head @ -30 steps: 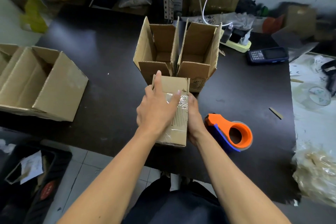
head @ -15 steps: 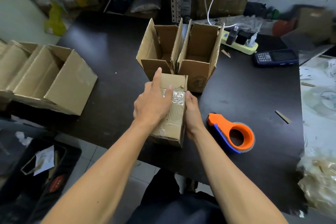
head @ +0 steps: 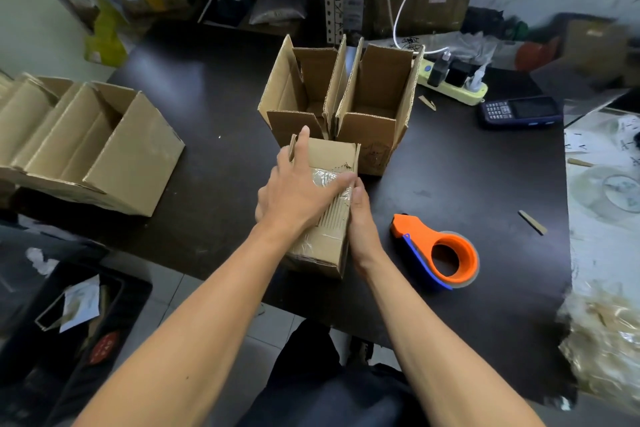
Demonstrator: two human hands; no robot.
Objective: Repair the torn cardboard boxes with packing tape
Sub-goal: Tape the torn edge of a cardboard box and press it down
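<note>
A small cardboard box (head: 332, 156) lies near the table's front edge, its top covered with clear packing tape (head: 323, 178). My left hand (head: 298, 191) lies flat on the taped top, fingers straight, pressing the tape. My right hand (head: 362, 218) rests against the box's right side with the thumb on the top edge; its fingers are hidden behind the box. An orange and blue tape dispenser (head: 438, 251) lies on the table to the right of the box, untouched. Two open boxes (head: 304, 87) (head: 377, 94) stand side by side just behind the small box.
More open cardboard boxes (head: 104, 149) lie on their sides at the left. A yellow power strip (head: 457, 90) and a dark handset (head: 519, 111) sit at the back right. Crumpled clear plastic (head: 602, 333) lies at the right edge of the black table (head: 214, 107). Shelving stands behind.
My left hand's fingers have slid rightward across the taped top toward the right edge. The right hand and the box stay in place. The camera has shifted slightly.
</note>
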